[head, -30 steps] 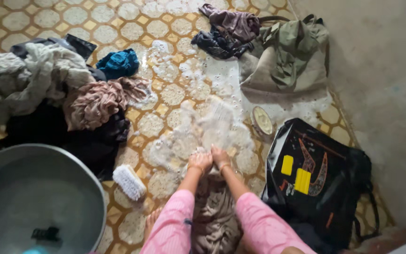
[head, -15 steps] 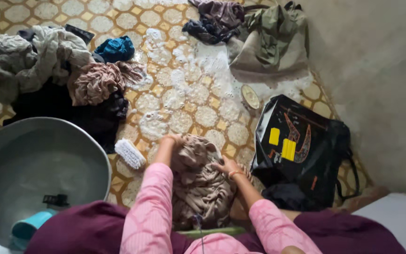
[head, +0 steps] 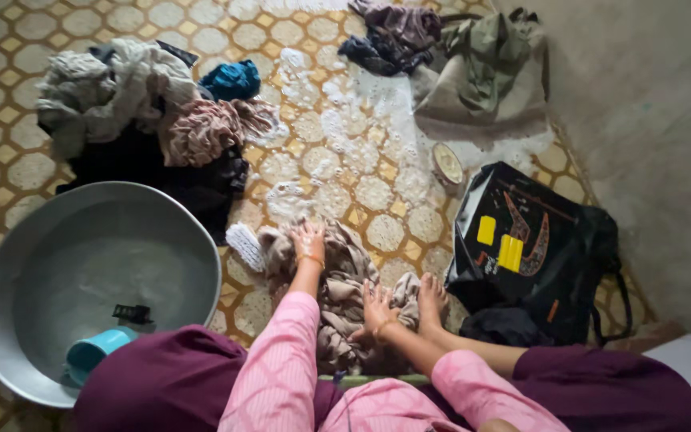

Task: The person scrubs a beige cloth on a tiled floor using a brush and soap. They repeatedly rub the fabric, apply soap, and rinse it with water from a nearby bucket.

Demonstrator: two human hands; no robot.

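We kneel over the brown cloth (head: 337, 280), which lies bunched on the soapy tiled floor (head: 377, 192) between the basin (head: 9, 264) and the black bag (head: 537, 240). Our left hand (head: 308, 240) presses its far end, our right hand (head: 377, 308) lies spread flat on it; neither grips. Firm, even pressure with both palms should work the suds through.

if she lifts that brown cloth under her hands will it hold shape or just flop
Probably flop: the brown cloth lies crumpled in soft folds under the left hand and right hand. It looks wet, with suds on the floor nearby, so likely heavy and somewhat slippery.
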